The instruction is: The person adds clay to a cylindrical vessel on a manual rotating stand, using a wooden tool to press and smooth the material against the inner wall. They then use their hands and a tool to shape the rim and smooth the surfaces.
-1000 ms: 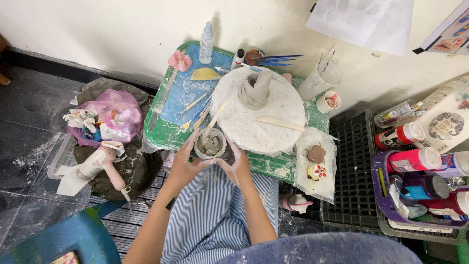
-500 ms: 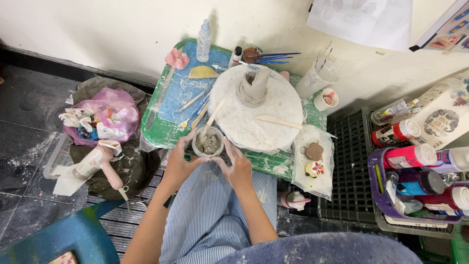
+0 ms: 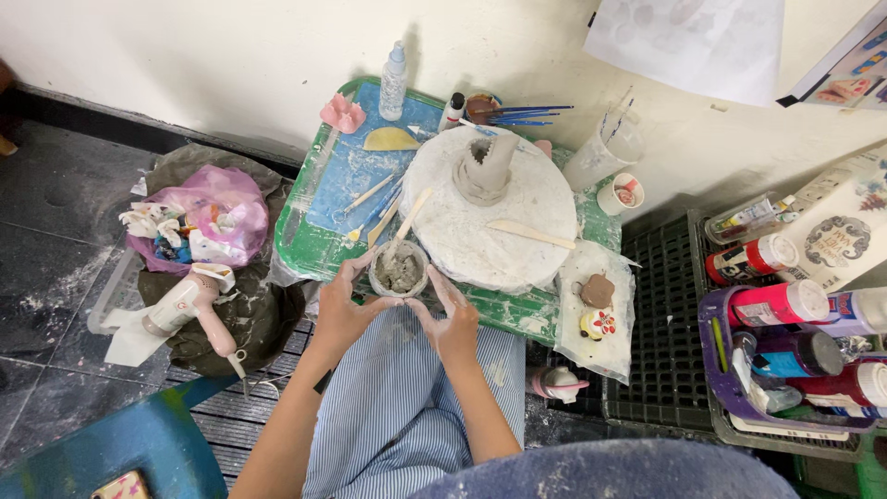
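Note:
Both my hands cup a small grey clay bowl [image 3: 399, 269] held over my lap in striped cloth. My left hand [image 3: 344, 305] wraps its left side, my right hand [image 3: 450, 319] its right side, fingers smeared with clay. A wooden stick [image 3: 407, 218] stands in the wet clay inside the bowl. Just beyond lies a round white board [image 3: 527, 231] bearing a grey clay tower [image 3: 484, 166] and a flat wooden tool [image 3: 530, 234].
The board rests on a green tray [image 3: 309, 249] with a blue mat, wooden tools, brushes and a bottle [image 3: 394, 83]. A pink hair dryer [image 3: 194, 305] and pink bag [image 3: 208, 212] lie left. Paint bottles [image 3: 785, 305] fill baskets on the right.
The bowl stays cupped in both hands; my fingers have shifted slightly around its rim. The view has drifted a little.

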